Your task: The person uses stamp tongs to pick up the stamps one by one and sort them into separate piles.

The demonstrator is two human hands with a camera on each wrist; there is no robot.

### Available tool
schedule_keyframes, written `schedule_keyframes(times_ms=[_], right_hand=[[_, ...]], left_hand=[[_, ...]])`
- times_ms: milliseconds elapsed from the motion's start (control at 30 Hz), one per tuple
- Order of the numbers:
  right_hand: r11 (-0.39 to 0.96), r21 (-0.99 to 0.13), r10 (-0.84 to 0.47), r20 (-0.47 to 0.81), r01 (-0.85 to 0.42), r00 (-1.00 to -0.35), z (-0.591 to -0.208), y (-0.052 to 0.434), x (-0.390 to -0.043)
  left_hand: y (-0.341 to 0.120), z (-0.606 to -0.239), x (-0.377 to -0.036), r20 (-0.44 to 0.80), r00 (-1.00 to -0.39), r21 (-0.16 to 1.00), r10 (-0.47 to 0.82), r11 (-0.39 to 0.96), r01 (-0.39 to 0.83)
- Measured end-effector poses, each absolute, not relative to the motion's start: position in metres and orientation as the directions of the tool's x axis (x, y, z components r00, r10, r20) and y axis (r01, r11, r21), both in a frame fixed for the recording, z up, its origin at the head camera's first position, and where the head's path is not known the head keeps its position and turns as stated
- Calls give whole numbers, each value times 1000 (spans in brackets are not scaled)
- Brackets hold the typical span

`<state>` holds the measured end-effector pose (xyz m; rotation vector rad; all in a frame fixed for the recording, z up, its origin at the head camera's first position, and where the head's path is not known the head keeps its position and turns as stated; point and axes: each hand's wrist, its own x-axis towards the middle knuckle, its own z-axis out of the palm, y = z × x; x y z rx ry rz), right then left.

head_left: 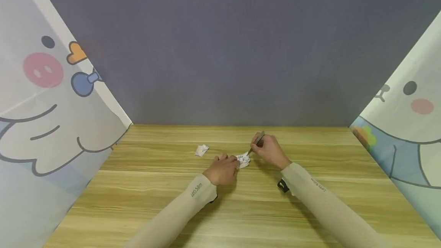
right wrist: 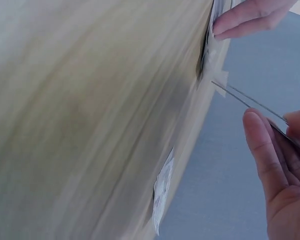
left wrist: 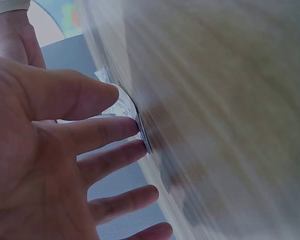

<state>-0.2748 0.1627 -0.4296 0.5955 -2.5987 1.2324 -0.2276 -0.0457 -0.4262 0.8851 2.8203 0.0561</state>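
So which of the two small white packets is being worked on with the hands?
The packet pinned under the left hand and met by the right hand's tweezers; the other packet lies untouched, apart.

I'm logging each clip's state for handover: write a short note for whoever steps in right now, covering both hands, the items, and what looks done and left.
Left hand: straight fingers press the packet flat on the table; no grip.
Right hand: grip on tweezers, tips at the packet's upper right edge.
Second packet: lies apart on the table, to the left and further back, untouched.
Done: first packet pinned and the tweezers brought to it; whether anything has come out of it cannot be told.
Left, probably: finish the tweezer work on this packet, then take the second one.
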Motion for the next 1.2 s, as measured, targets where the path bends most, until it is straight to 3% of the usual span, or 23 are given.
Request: schedule_keyframes(times_ms=[500,900,1200], right_hand=[[572,-700,-208,382,-429,-900,-412,174,-270],[515,-767,-172,345,-383,-923,-391,218,-282],[616,-725,-176,255,-308,-951,-412,226,-292]], left_hand=[[-44,-423,-227,-192,-817,103,543,839,534],[-27,-427,-235,-76,-799,153,597,798,582],[21,-422,-245,-150,-814,46,561,826,561]])
